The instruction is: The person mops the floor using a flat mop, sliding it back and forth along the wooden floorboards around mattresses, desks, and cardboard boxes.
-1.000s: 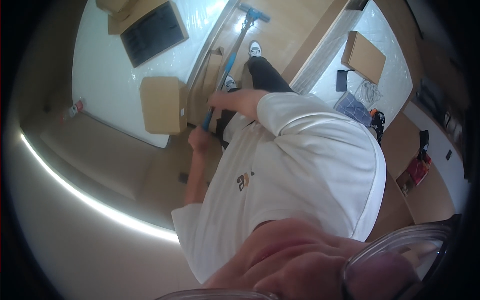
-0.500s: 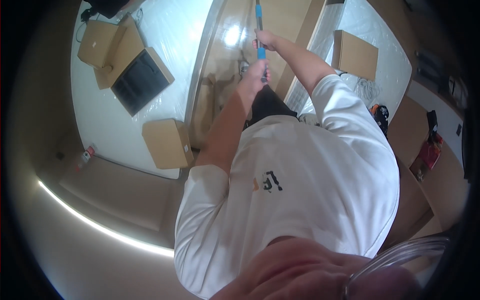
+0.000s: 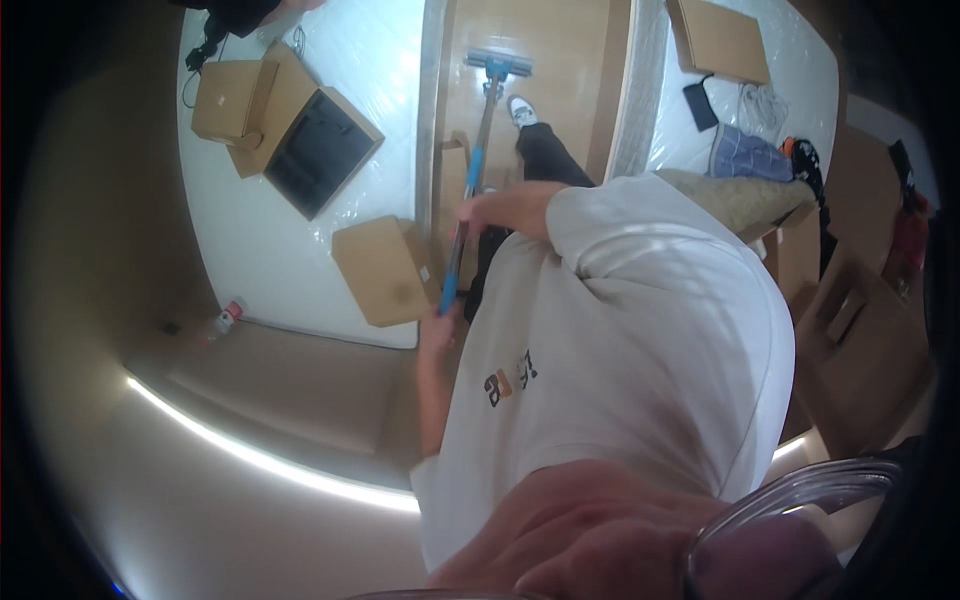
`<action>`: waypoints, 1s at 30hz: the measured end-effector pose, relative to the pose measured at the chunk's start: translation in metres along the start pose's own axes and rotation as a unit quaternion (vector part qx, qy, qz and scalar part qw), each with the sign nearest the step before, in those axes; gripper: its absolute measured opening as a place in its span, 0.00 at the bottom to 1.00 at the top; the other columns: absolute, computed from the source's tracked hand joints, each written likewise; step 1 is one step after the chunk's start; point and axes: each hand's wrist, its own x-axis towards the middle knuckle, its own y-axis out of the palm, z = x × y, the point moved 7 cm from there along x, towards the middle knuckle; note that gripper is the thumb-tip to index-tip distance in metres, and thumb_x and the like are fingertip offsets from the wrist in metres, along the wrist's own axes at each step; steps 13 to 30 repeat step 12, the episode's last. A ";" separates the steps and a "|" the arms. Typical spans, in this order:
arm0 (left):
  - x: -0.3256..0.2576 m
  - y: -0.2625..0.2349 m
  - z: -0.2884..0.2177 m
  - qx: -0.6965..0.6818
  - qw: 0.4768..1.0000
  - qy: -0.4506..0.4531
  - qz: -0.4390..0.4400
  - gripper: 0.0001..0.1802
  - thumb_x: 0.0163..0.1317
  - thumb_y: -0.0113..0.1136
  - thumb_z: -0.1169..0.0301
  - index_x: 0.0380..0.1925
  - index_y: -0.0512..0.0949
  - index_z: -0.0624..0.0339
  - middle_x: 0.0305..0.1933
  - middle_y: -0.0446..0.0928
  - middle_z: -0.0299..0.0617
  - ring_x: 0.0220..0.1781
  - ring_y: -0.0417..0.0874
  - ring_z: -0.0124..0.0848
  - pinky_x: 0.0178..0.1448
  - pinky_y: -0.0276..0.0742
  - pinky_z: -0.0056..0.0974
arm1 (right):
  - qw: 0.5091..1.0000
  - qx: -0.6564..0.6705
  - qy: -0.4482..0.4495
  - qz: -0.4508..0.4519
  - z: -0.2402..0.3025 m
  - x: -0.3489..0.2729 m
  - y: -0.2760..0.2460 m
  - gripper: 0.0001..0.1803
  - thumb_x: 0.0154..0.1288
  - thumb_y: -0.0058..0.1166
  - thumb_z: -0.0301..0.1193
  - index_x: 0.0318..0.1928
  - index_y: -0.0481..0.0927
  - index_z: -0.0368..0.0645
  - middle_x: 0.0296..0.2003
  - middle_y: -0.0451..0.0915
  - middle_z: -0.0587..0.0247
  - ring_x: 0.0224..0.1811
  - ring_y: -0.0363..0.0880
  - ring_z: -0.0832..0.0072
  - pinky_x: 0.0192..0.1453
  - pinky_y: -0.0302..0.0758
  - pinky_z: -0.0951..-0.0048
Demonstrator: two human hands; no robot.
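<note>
A sponge mop (image 3: 484, 135) with a blue-and-metal handle slants across the floor. Its wide, flat head (image 3: 500, 65) rests on the tan floor at the far end of the gangway, close to my white shoe (image 3: 521, 112). Near the top end of the handle, by an open-flapped box, my left hand (image 3: 440, 325) is closed around the blue grip. Farther down the shaft my right hand (image 3: 470, 213) is wrapped round it, just below the upper blue sleeve. Part of the left hand's fingers is hidden behind the handle.
Plastic-wrapped mattresses flank the narrow floor (image 3: 570, 60). On the left one lie a cardboard box (image 3: 380, 270) and an opened box with a black panel (image 3: 320, 155). A flat carton (image 3: 720, 42), a cable coil (image 3: 765, 108) and blue cloth (image 3: 750, 155) lie on the right.
Both hands have drawn back toward my body with the mop, the left one lowest. The mop head and my shoe have come into view, and my torso has turned.
</note>
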 end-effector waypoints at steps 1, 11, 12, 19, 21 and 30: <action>-0.026 -0.018 0.023 0.139 0.981 0.074 -0.112 0.18 0.56 0.62 0.55 0.25 0.79 0.60 0.18 0.75 0.41 0.20 0.79 0.37 0.28 0.74 0.46 | 0.998 -0.003 -0.065 0.004 0.008 0.027 0.042 0.16 0.57 0.57 0.40 0.40 0.83 0.43 0.30 0.83 0.55 0.34 0.81 0.61 0.37 0.76 0.58; -0.002 -0.032 -0.036 0.440 0.865 0.128 -0.203 0.20 0.56 0.60 0.51 0.30 0.81 0.59 0.32 0.81 0.56 0.37 0.84 0.50 0.40 0.77 0.53 | 0.951 0.024 -0.184 -0.249 0.007 0.036 0.010 0.09 0.49 0.62 0.31 0.32 0.83 0.42 0.25 0.82 0.55 0.30 0.81 0.58 0.33 0.75 0.58; -0.004 -0.022 -0.038 0.437 0.869 0.126 -0.196 0.20 0.56 0.60 0.51 0.30 0.81 0.59 0.32 0.81 0.56 0.37 0.84 0.50 0.40 0.77 0.53 | 0.953 0.027 -0.179 -0.244 -0.001 0.027 0.013 0.09 0.49 0.62 0.31 0.32 0.83 0.42 0.25 0.82 0.55 0.30 0.81 0.58 0.33 0.75 0.58; -0.004 -0.022 -0.038 0.437 0.869 0.126 -0.196 0.20 0.56 0.60 0.51 0.30 0.81 0.59 0.32 0.81 0.56 0.37 0.84 0.50 0.40 0.77 0.53 | 0.953 0.027 -0.179 -0.244 -0.001 0.027 0.013 0.09 0.49 0.62 0.31 0.32 0.83 0.42 0.25 0.82 0.55 0.30 0.81 0.58 0.33 0.75 0.58; -0.004 -0.022 -0.038 0.437 0.869 0.126 -0.196 0.20 0.56 0.60 0.51 0.30 0.81 0.59 0.32 0.81 0.56 0.37 0.84 0.50 0.40 0.77 0.53 | 0.953 0.027 -0.179 -0.244 -0.001 0.027 0.013 0.09 0.49 0.62 0.31 0.32 0.83 0.42 0.25 0.82 0.55 0.30 0.81 0.58 0.33 0.75 0.58; -0.004 -0.022 -0.038 0.437 0.869 0.126 -0.196 0.20 0.56 0.60 0.51 0.30 0.81 0.59 0.32 0.81 0.56 0.37 0.84 0.50 0.40 0.77 0.53 | 0.953 0.027 -0.179 -0.244 -0.001 0.027 0.013 0.09 0.49 0.62 0.31 0.32 0.83 0.42 0.25 0.82 0.55 0.30 0.81 0.58 0.33 0.75 0.58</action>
